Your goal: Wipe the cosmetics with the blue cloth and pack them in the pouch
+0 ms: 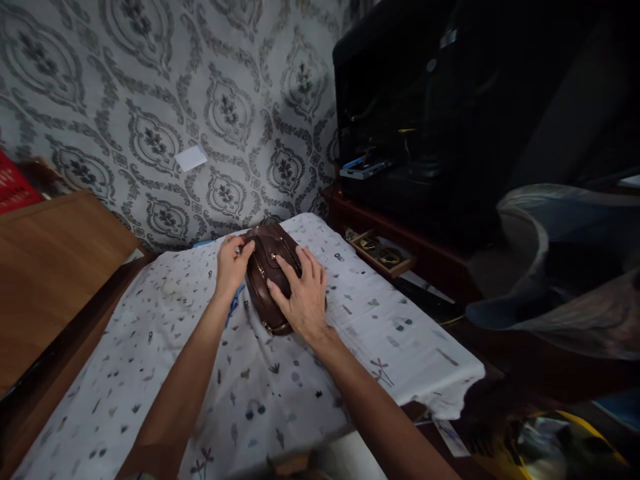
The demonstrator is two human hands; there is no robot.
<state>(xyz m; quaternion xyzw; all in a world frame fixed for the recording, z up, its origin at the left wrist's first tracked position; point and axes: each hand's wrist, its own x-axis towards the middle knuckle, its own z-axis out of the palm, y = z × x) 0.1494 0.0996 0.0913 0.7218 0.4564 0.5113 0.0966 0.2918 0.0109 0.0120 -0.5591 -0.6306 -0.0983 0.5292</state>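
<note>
A brown leather bag [264,291] with gold-coloured zips and a round gold-coloured stud lies on the printed white cloth. My left hand [233,263] is closed on the bag's far left edge, thumb on top and fingers curled at the side. Across the bag's right part lies my right hand [306,297], its fingers spread and its thumb and index finger touching the leather near the stud. The hand hides much of the bag's right side. A blue item [234,305] shows at the bag's left, partly covered; its kind is unclear.
The cloth [165,333] covers a table against a patterned wall. At right stand a dark television [400,100] and a small open drawer [395,263] with round items. A wooden panel [60,260] is on the left. A transparent plastic bag [545,267] hangs at right.
</note>
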